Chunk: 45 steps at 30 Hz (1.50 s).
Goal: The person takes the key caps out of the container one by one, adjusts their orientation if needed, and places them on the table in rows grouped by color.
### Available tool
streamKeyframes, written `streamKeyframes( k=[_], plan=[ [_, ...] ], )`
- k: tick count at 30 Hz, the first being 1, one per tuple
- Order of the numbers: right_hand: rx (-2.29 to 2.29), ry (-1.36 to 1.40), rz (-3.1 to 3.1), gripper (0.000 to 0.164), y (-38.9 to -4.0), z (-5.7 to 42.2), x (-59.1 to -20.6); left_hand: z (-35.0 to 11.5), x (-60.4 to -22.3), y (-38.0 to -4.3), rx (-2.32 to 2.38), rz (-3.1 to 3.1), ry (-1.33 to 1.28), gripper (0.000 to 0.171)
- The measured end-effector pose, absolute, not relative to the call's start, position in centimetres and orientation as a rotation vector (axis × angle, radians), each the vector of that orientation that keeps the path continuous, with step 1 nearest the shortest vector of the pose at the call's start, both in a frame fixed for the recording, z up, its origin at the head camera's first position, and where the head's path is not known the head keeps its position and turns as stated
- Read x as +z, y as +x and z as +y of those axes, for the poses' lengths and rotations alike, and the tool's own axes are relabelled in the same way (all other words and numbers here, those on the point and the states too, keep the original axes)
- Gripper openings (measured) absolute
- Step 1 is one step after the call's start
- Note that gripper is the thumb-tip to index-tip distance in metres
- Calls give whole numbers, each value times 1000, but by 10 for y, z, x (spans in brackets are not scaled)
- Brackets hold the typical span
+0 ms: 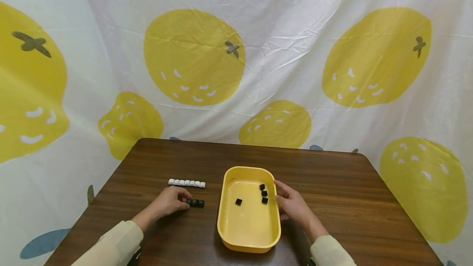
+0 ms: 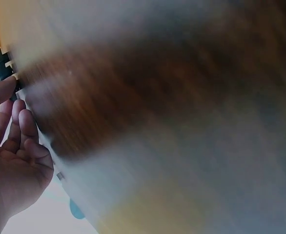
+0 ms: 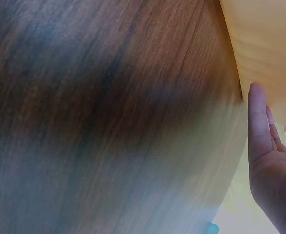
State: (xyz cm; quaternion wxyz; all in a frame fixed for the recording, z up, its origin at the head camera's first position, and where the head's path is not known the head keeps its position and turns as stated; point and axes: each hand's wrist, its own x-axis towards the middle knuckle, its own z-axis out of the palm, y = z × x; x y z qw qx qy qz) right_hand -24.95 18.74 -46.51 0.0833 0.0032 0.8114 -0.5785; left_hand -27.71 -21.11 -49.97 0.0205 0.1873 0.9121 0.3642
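Note:
At the left end of a short row of black keycaps (image 1: 196, 203), my left hand (image 1: 168, 203) pinches the end keycap between thumb and fingers. The left wrist view shows the thumb and fingertips closing on a black keycap (image 2: 17, 87), with more black keycaps (image 2: 2, 66) just beyond. To the right stands a yellow tray (image 1: 249, 235) with several loose black keycaps (image 1: 264, 193) inside, most near its right wall. My right hand (image 1: 293, 206) rests against that wall, fingers extended along it. Seen from the right wrist, a straight finger (image 3: 258, 119) lies beside the yellow side.
A straight row of white keycaps (image 1: 187, 183) lies behind the black row, close to my left hand. The brown wooden table (image 1: 343, 200) reaches back to a white curtain (image 1: 281, 65) printed with yellow lemons.

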Motion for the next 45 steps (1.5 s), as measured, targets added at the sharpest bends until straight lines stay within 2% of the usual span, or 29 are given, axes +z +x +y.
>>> streamKeyframes(
  k=[14,23,30,38,45],
  plan=[
    [-1715,-2,2432,53,-250,188,-465,-212,-498,-280,1151,2821,599,21],
    [-1711,-9,2445,53,-251,188,-464,-198,-474,-284,1223,2826,550,26],
    [-1719,4,2429,53,-250,188,-465,-166,-457,-288,1268,2785,669,26],
    [-1720,-2,2437,53,-251,189,-467,-109,-441,-296,1313,2728,754,25],
    [-1738,-7,2433,53,-251,188,-467,-67,-436,-300,1196,2713,909,25]
  ],
)
